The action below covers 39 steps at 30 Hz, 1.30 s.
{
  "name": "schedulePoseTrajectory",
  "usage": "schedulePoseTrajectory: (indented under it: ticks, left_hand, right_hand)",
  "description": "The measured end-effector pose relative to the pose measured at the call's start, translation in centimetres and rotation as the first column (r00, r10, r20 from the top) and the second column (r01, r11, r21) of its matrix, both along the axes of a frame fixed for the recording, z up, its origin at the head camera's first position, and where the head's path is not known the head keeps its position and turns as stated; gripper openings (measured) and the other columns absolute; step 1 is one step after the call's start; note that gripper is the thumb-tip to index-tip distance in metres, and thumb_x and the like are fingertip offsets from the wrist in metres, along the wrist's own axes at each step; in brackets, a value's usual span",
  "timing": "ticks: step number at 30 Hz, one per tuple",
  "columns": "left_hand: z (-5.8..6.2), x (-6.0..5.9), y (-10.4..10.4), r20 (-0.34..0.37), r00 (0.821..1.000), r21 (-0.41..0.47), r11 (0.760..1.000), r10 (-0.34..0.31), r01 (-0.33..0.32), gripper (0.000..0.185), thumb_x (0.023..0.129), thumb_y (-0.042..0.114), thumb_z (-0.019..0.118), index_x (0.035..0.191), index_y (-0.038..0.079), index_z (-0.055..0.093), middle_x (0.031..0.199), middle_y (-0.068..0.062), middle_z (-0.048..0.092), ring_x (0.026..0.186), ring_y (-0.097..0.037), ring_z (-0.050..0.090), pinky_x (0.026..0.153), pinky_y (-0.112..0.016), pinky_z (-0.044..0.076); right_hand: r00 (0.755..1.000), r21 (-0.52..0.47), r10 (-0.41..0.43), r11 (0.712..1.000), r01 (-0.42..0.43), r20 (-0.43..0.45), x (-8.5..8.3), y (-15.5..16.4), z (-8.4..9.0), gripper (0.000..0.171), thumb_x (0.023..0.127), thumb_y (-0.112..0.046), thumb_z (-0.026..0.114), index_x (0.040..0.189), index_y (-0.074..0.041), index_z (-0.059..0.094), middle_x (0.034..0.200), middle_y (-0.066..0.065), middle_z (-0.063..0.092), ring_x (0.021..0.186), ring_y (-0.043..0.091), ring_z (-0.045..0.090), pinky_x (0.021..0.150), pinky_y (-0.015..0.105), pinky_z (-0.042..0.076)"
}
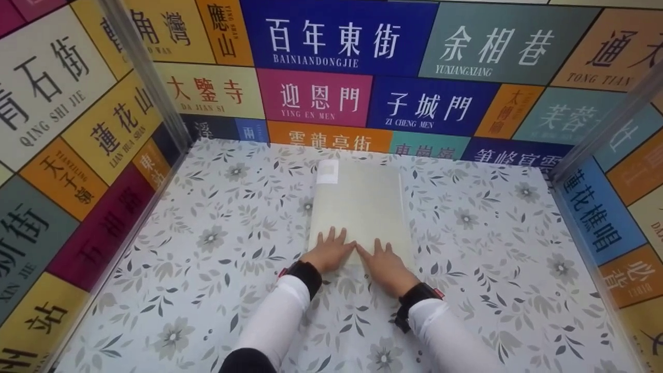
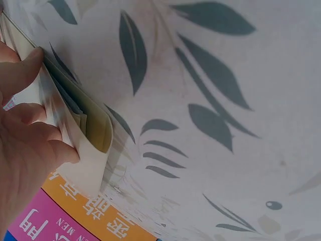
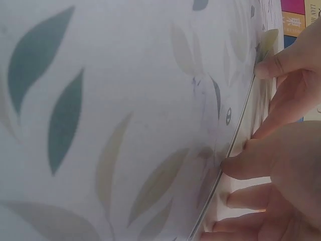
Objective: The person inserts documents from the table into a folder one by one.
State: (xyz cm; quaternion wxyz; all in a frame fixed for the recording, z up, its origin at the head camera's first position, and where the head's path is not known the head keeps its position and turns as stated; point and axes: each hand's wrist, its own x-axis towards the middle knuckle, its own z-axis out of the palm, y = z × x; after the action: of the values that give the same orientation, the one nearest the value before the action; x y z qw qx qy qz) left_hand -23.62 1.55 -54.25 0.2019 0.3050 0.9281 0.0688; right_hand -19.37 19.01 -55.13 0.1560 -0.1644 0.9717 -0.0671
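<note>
A cream folder [image 1: 362, 202] lies flat on the patterned tablecloth, with a white label [image 1: 327, 171] in its far left corner. My left hand [image 1: 328, 252] rests on the near left part of the folder, fingers spread. Beside it, my right hand [image 1: 388, 267] lies on the near right part, its fingers also extended. Both thumbs are at the near edge, their tips close together. From the left wrist, the side of the folder [image 2: 95, 155] gapes a little and shows thin sheets [image 2: 72, 103] inside. The right wrist view shows both thumbs touching the folder's thin edge.
A white tablecloth [image 1: 212, 238] with grey flowers and leaves covers the table. Upright panels with coloured blocks of lettering, such as a blue block [image 1: 336, 36], stand along the back and both sides. Clear strips [image 1: 155, 77] mark the panel corners.
</note>
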Motion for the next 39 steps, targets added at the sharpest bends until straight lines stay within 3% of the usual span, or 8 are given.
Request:
schedulePoseTrajectory:
  ticks: [5, 14, 21, 29, 35, 39]
  left_hand:
    - [0.2, -0.2, 0.0, 0.024, 1.000, 0.006, 1.000, 0.003, -0.003, 0.049, 0.104, 0.012, 0.029, 0.152, 0.018, 0.032, 0.161, -0.019, 0.014, 0.148, -0.043, 0.008, 0.117, -0.062, 0.010]
    - [0.2, -1.3, 0.4, 0.040, 0.999, 0.013, 1.000, 0.005, -0.005, 0.049, 0.104, 0.013, 0.030, 0.152, 0.018, 0.032, 0.162, -0.015, 0.012, 0.149, -0.039, 0.005, 0.119, -0.059, 0.008]
    - [0.1, -0.9, 0.5, -0.016, 1.000, 0.018, 1.000, 0.009, -0.009, 0.048, 0.103, 0.012, 0.032, 0.151, 0.017, 0.036, 0.161, -0.015, 0.017, 0.148, -0.040, 0.010, 0.118, -0.060, 0.012]
    - [-0.4, -0.4, 0.1, -0.092, 0.996, 0.065, 0.998, 0.024, -0.018, 0.047, 0.102, 0.009, 0.031, 0.148, 0.015, 0.040, 0.161, -0.012, 0.021, 0.149, -0.036, 0.014, 0.119, -0.056, 0.016]
    - [-0.5, -0.2, -0.7, -0.017, 0.998, 0.199, 0.978, 0.060, -0.055, 0.047, 0.102, 0.012, 0.035, 0.149, 0.016, 0.038, 0.162, -0.010, 0.018, 0.150, -0.032, 0.010, 0.121, -0.052, 0.009]
    - [-0.4, -0.1, -1.3, 0.004, 0.998, 0.229, 0.971, 0.063, -0.062, 0.050, 0.101, 0.016, 0.044, 0.151, 0.015, 0.035, 0.162, -0.012, 0.014, 0.150, -0.033, 0.008, 0.121, -0.054, 0.007]
  right_hand:
    - [1.000, -0.004, -0.010, 1.000, 0.010, 0.029, -0.3, 0.1, 0.0, 0.054, 0.101, -0.005, 0.033, 0.153, -0.020, 0.028, 0.151, 0.038, 0.021, 0.134, 0.060, 0.027, 0.104, 0.064, 0.037]
    - [0.997, -0.065, -0.061, 0.996, 0.064, 0.038, -1.5, 0.7, 0.1, 0.045, 0.105, -0.020, 0.035, 0.150, -0.019, 0.037, 0.150, 0.037, 0.024, 0.133, 0.061, 0.026, 0.101, 0.067, 0.037]
    - [0.996, -0.101, -0.072, 0.992, 0.076, 0.048, -1.6, 0.9, -0.1, 0.046, 0.105, -0.023, 0.037, 0.150, -0.020, 0.036, 0.151, 0.036, 0.023, 0.134, 0.060, 0.025, 0.103, 0.068, 0.034]
    - [0.997, -0.108, -0.070, 0.992, 0.066, -0.027, -1.0, 1.6, -0.7, 0.048, 0.100, -0.017, 0.047, 0.148, -0.018, 0.040, 0.152, 0.032, 0.027, 0.136, 0.056, 0.028, 0.102, 0.066, 0.037]
    - [0.987, -0.149, -0.068, 0.988, 0.046, -0.147, -0.3, 3.1, -1.8, 0.051, 0.099, -0.017, 0.052, 0.148, -0.016, 0.040, 0.153, 0.026, 0.031, 0.138, 0.052, 0.029, 0.109, 0.060, 0.034]
    - [0.980, -0.209, -0.124, 0.974, 0.090, -0.153, 0.4, 4.4, -1.8, 0.054, 0.098, -0.022, 0.054, 0.149, -0.011, 0.038, 0.154, 0.028, 0.028, 0.138, 0.055, 0.023, 0.112, 0.063, 0.026]
